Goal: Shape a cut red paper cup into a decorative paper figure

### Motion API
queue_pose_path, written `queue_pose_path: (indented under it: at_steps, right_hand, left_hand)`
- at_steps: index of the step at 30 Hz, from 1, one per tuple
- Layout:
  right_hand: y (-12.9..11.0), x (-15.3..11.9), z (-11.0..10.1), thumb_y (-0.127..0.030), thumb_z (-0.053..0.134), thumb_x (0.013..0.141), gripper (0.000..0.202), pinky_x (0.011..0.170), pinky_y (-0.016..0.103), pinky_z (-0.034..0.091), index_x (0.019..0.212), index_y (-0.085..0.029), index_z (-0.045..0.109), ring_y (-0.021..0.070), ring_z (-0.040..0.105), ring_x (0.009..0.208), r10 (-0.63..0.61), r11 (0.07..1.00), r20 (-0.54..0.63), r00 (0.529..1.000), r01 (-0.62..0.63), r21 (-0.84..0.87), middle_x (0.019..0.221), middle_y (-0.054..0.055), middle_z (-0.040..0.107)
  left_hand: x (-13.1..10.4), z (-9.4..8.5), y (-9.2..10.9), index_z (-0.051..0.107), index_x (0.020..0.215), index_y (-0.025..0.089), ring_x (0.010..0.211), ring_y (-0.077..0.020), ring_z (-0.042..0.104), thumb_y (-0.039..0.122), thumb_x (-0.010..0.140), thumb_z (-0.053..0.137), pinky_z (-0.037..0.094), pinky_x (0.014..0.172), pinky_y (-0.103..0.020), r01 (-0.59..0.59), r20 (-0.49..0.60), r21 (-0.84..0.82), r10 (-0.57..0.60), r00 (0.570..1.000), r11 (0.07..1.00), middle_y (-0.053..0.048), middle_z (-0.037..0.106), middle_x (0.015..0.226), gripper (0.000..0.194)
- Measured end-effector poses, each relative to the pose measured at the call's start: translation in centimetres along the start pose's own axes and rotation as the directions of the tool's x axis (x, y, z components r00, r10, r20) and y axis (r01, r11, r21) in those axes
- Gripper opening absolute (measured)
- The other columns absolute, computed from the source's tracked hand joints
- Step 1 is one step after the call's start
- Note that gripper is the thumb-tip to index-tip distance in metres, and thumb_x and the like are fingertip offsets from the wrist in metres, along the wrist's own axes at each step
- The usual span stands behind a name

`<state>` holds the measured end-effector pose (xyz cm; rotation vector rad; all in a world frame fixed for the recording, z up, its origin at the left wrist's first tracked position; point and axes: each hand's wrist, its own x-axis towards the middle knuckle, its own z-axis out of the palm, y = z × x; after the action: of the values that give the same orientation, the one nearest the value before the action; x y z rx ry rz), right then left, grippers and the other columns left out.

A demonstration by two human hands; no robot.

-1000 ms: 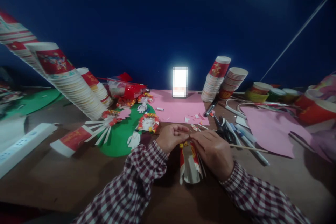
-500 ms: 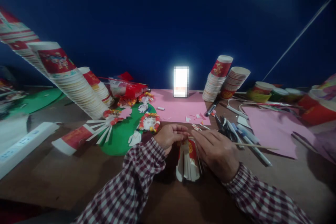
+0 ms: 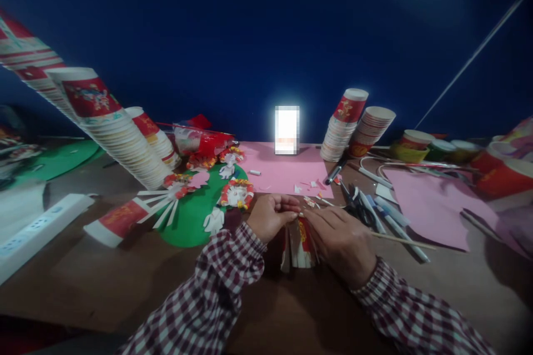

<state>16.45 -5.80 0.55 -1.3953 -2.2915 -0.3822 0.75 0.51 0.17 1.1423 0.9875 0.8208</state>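
Between my hands is a red and gold paper cup (image 3: 303, 241) cut into long strips, their pale ends hanging toward me. My left hand (image 3: 272, 216) pinches the cup's far end with thumb and fingertips. Along its right side lies my right hand (image 3: 343, 238), fingers long and close together, gripping the cup near the same end; its thumb is hidden. Small printed paper scraps (image 3: 310, 201) lie just beyond my fingertips. Left of my hands, a flower-like ring of red and yellow paper (image 3: 237, 194) and a white paper cutout (image 3: 214, 221) rest on a green sheet (image 3: 187, 233).
Tall stacks of paper cups stand left (image 3: 125, 138) and right (image 3: 343, 125). A glowing screen (image 3: 287, 130) stands on pink paper (image 3: 283, 169). Scissors (image 3: 358, 205), markers (image 3: 403, 230) and a thin stick (image 3: 400, 239) lie right. A power strip (image 3: 39, 227) and a cut cup (image 3: 119, 221) lie left.
The cut cup has tilted, so its strip ends now sit higher and farther from me. My left fingers have closed more tightly at its far end. My right hand has barely shifted.
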Motion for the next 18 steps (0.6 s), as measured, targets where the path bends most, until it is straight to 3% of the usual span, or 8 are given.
queue_pose_path:
  at_steps: [7, 14, 18]
  right_hand:
    - [-0.1, 0.1, -0.3, -0.022, 0.045, 0.084, 0.025, 0.08, 0.03, 0.04, 0.104, -0.017, 0.057, 0.0169, 0.053, 0.087, 0.008, 1.0, -0.009, 1.0, -0.007, 0.024, 0.093, 0.008, 0.062]
    - [0.5, 0.1, 0.2, -0.023, 0.048, 0.083, 0.026, 0.081, 0.029, 0.039, 0.107, -0.018, 0.056, 0.0171, 0.052, 0.089, 0.051, 0.999, 0.026, 0.998, -0.051, -0.004, 0.094, 0.007, 0.061]
    - [0.7, 0.0, 0.5, -0.024, 0.046, 0.084, 0.025, 0.084, 0.03, 0.038, 0.106, -0.019, 0.055, 0.0173, 0.051, 0.092, 0.086, 0.996, 0.052, 0.995, -0.086, 0.006, 0.095, 0.006, 0.061]
  left_hand:
    - [0.1, 0.1, -0.2, 0.061, 0.077, 0.009, 0.07, -0.0141, 0.062, 0.004, 0.057, 0.066, 0.05, 0.069, -0.028, -0.024, -0.002, -0.005, 0.024, 1.0, 1.0, -0.007, 0.067, 0.072, 0.021]
    - [0.8, -0.5, -0.8, 0.061, 0.088, 0.009, 0.079, -0.0144, 0.06, 0.018, 0.061, 0.069, 0.047, 0.076, -0.028, -0.125, 0.001, -0.042, 0.126, 0.992, 0.991, -0.009, 0.066, 0.084, 0.03]
    - [1.1, -0.6, -0.7, 0.061, 0.088, 0.01, 0.08, -0.0135, 0.059, 0.031, 0.069, 0.062, 0.045, 0.078, -0.028, -0.093, -0.019, -0.087, 0.091, 0.996, 0.992, -0.009, 0.065, 0.087, 0.028]
